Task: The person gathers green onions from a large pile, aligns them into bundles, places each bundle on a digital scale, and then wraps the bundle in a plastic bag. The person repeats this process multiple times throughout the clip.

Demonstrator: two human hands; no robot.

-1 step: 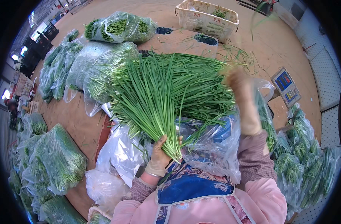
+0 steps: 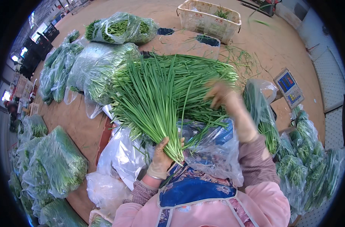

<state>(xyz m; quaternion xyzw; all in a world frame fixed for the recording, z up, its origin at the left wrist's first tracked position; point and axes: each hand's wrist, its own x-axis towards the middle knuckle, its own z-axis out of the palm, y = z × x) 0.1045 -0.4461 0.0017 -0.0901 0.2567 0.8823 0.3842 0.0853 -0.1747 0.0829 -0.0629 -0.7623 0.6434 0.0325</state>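
My left hand (image 2: 160, 157), in a pale glove stained at the fingers, is closed around the lower stems of a large bunch of garlic chives (image 2: 151, 102). The leaves fan out away from me. Behind and to the right lies a thick pile of more chives (image 2: 206, 73). Over the right part of that pile, my right hand (image 2: 222, 94) is blurred by motion; its fingers look bent and apart, with nothing visible in them. A clear plastic bag (image 2: 221, 157) lies crumpled between the pile and my apron.
Bagged greens lie at the far left (image 2: 104, 64), near left (image 2: 59, 162) and right (image 2: 308, 162). A scale display (image 2: 289, 87) stands at right. A cream crate (image 2: 210, 22) sits at the back. White plastic sheeting (image 2: 125, 155) is beside my left hand. Loose leaves litter the floor.
My right hand has swung left and inward over the chive pile. A loose leaf in the air at the upper right has moved. My left hand keeps its hold on the bunch.
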